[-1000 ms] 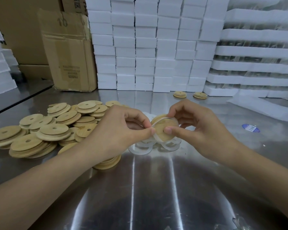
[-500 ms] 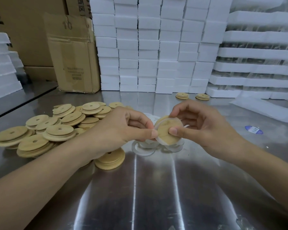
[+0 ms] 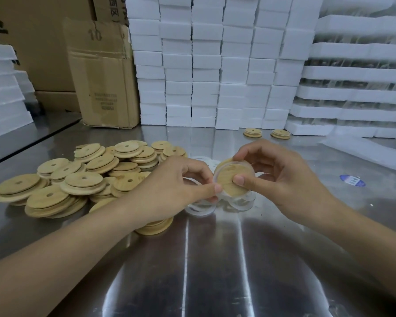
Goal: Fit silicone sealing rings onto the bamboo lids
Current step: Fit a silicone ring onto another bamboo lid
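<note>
With the lid (image 3: 229,180) pinched at its rim by the left hand (image 3: 181,184) and right hand (image 3: 284,179) above the table (image 3: 215,259), uneven thumb pressure may twist the clear ring (image 3: 239,163), which appears only partly seated, so that it springs off.

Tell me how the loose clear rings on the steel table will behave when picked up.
Probably floppy: the loose rings are thin translucent bands lying overlapped. Likely very light for their size, being hollow hoops. They lie flat, so rolling seems unlikely.
</note>
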Action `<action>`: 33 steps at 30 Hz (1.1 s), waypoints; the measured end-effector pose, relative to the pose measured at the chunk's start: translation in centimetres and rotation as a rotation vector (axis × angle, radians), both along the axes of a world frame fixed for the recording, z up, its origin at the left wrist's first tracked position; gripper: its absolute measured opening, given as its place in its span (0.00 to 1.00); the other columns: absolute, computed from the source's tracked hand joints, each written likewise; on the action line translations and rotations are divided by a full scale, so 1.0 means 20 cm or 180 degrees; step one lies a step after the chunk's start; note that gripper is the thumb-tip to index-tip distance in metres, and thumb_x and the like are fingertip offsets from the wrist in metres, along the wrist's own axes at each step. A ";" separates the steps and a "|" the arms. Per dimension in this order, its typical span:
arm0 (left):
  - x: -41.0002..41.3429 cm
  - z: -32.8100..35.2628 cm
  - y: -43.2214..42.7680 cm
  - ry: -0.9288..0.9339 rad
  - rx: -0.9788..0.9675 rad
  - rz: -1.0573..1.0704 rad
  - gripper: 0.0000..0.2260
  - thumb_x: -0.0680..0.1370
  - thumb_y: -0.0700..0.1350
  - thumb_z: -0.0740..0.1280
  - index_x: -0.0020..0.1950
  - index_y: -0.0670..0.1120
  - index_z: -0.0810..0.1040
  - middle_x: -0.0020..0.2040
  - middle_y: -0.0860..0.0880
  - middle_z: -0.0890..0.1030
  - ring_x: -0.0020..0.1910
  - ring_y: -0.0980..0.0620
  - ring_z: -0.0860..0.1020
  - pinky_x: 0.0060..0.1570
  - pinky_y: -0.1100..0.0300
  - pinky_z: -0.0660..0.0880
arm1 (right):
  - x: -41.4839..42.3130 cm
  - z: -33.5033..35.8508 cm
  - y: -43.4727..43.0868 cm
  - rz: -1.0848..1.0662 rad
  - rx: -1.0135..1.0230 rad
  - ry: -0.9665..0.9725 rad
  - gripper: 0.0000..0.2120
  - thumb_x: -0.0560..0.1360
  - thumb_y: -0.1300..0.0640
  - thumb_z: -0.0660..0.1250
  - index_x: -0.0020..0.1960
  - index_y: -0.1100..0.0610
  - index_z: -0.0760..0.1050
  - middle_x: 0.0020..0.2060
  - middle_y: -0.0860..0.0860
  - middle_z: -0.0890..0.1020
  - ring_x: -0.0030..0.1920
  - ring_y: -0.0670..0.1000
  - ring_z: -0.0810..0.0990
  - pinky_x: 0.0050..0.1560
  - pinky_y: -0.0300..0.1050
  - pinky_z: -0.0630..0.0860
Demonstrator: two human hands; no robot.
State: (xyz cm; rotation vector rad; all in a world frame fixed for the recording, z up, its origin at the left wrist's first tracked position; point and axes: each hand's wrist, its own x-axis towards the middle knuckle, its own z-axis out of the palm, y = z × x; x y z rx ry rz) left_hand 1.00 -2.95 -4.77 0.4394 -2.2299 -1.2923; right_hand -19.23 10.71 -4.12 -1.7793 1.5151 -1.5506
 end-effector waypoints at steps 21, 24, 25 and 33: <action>-0.01 0.01 0.03 0.0073 0.0220 0.0078 0.03 0.79 0.41 0.77 0.46 0.43 0.90 0.41 0.44 0.89 0.41 0.52 0.88 0.44 0.67 0.79 | 0.01 0.03 0.00 0.0017 0.0057 -0.0821 0.22 0.67 0.56 0.80 0.60 0.51 0.80 0.47 0.53 0.87 0.43 0.55 0.86 0.45 0.54 0.85; -0.01 0.02 0.03 0.0058 0.0159 0.0143 0.03 0.79 0.40 0.77 0.47 0.42 0.89 0.41 0.44 0.89 0.40 0.49 0.88 0.42 0.66 0.79 | 0.01 0.03 0.00 0.0004 0.0095 -0.0878 0.24 0.66 0.55 0.80 0.60 0.51 0.80 0.47 0.51 0.86 0.43 0.54 0.86 0.44 0.53 0.86; 0.00 0.02 0.03 0.0027 0.0150 0.0190 0.03 0.79 0.41 0.77 0.46 0.42 0.88 0.41 0.45 0.89 0.40 0.49 0.89 0.40 0.67 0.78 | 0.00 0.02 0.00 0.0011 0.0120 -0.0906 0.24 0.66 0.55 0.80 0.61 0.51 0.80 0.47 0.51 0.86 0.43 0.54 0.87 0.44 0.52 0.86; 0.00 0.05 0.06 0.0172 0.1255 0.0090 0.05 0.80 0.39 0.75 0.55 0.41 0.88 0.47 0.41 0.90 0.48 0.46 0.90 0.45 0.58 0.85 | 0.00 0.00 -0.01 0.0026 0.0291 -0.1056 0.21 0.69 0.55 0.79 0.60 0.50 0.81 0.49 0.52 0.85 0.45 0.56 0.87 0.44 0.50 0.85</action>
